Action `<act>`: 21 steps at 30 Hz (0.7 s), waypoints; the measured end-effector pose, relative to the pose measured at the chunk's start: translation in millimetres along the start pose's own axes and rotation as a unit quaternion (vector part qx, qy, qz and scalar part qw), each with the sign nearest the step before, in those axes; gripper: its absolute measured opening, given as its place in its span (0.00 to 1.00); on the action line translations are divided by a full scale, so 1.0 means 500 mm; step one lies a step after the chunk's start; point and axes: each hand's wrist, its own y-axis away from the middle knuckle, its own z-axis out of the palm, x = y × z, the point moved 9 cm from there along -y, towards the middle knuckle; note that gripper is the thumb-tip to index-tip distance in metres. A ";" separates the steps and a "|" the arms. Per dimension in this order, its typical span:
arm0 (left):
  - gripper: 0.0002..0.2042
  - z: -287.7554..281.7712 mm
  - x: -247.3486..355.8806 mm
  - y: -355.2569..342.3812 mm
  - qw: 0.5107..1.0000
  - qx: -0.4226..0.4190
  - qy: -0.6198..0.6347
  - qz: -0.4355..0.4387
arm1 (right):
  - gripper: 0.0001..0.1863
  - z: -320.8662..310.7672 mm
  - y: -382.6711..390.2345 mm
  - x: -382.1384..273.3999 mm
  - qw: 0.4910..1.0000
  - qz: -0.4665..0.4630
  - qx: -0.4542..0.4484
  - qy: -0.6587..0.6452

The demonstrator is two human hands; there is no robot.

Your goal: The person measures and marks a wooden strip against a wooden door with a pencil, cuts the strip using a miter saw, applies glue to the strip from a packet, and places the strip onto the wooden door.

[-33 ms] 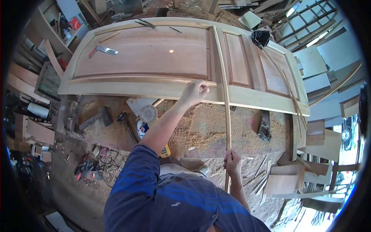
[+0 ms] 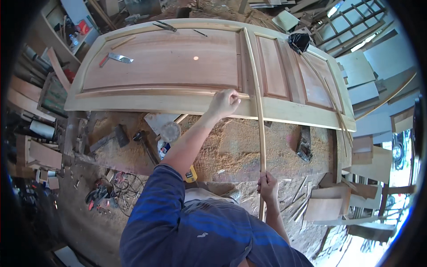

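Note:
A pale panelled wooden door lies flat across the workbench. My left hand rests over its near rail with fingers curled closed; whatever is in them, if anything, is hidden. A thin moulding strip runs along the panel edge beside that hand. My right hand, nearer to me, is closed around a long, narrow wooden strip. This strip reaches away from me across the door to its far edge, just right of my left hand.
On the door lie a red-handled blade tool, pliers and a black bag. The sawdust-covered bench holds a hammer, a round container and a hand plane. Boards stand at the right.

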 end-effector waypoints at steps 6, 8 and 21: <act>0.24 0.006 -0.009 -0.103 0.993 -0.055 -0.104 0.027 | 0.19 0.071 0.012 -0.010 0.999 0.043 -0.004 -0.019; 0.31 0.031 -0.013 -0.125 0.987 -0.091 -0.130 0.029 | 0.16 0.097 0.022 0.003 0.998 0.051 -0.031 -0.024; 0.39 0.140 -0.040 -0.152 0.946 -0.206 -0.234 0.089 | 0.11 0.068 0.023 0.013 0.994 0.105 -0.011 -0.009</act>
